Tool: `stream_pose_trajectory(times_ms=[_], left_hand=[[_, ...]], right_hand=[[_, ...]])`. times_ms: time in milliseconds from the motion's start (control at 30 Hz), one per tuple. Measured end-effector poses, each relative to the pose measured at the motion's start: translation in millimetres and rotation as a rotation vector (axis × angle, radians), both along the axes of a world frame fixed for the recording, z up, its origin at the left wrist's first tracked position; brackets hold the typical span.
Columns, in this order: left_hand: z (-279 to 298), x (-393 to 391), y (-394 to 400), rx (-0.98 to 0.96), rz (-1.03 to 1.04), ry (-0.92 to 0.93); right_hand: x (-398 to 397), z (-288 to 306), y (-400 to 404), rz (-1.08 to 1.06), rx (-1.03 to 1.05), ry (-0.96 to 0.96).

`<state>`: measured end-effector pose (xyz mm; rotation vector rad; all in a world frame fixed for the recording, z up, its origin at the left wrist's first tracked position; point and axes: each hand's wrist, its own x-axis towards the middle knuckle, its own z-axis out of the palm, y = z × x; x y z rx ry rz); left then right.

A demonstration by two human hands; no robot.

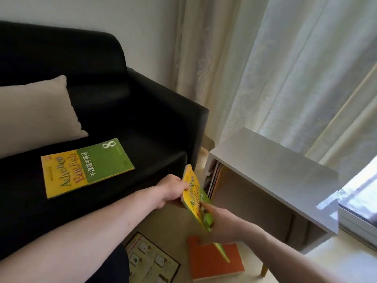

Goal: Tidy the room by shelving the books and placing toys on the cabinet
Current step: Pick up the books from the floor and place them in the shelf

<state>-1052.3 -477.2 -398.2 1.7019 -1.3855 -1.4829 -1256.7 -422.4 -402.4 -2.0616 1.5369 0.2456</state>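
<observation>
Both hands hold a yellow and green English textbook [193,189] on edge, low in front of the white cabinet [271,170]. My left hand [171,189] grips its upper end with curled fingers. My right hand [221,224] grips its lower part, index finger lying along the cover. A matching yellow and green book [86,166] lies flat on the black sofa seat [142,123]. On the floor lie an orange book [214,261] and a dark illustrated book [151,260]. Several books [214,177] stand inside the cabinet's left end.
A beige cushion [38,113] leans on the sofa at the left. Sheer curtains [285,68] hang behind the cabinet. A window sill [355,219] runs along the right edge. The cabinet's open shelf space [261,207] faces me.
</observation>
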Motion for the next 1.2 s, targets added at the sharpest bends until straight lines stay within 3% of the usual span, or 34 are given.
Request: stream_pose_trajectory(times_ms=[100,267,400,533,600,800,1000,1200], left_hand=[[0,-21,-2,-0.005,-0.005,0.081],[4,-26,-5,0.060,-0.131,0.104],[0,0,-17,-0.025,-0.119,-0.090],[-14,36,-29,-0.110,-0.086,-0.475],[-18,50,-31,-0.094,-0.038,-0.553],[-24,80,-31,-0.066,0.048,-0.579],[-32,104,-27,-0.040,0.089,-0.582],[-36,114,-30,-0.036,0.125,-0.528]], right_hand=[[-3,-1,0,0.005,-0.145,0.017],[-22,-14,-7,-0.136,-0.138,-0.058],[-45,-24,-19,-0.300,-0.043,-0.031],[-76,-39,-32,-0.460,-0.060,0.065],[-84,-45,-38,-0.537,-0.095,0.098],[-89,-61,-58,-0.758,-0.257,0.118],[-78,-83,-85,-0.896,-0.275,0.112],[-64,-117,-117,-1.164,-0.338,-0.139]])
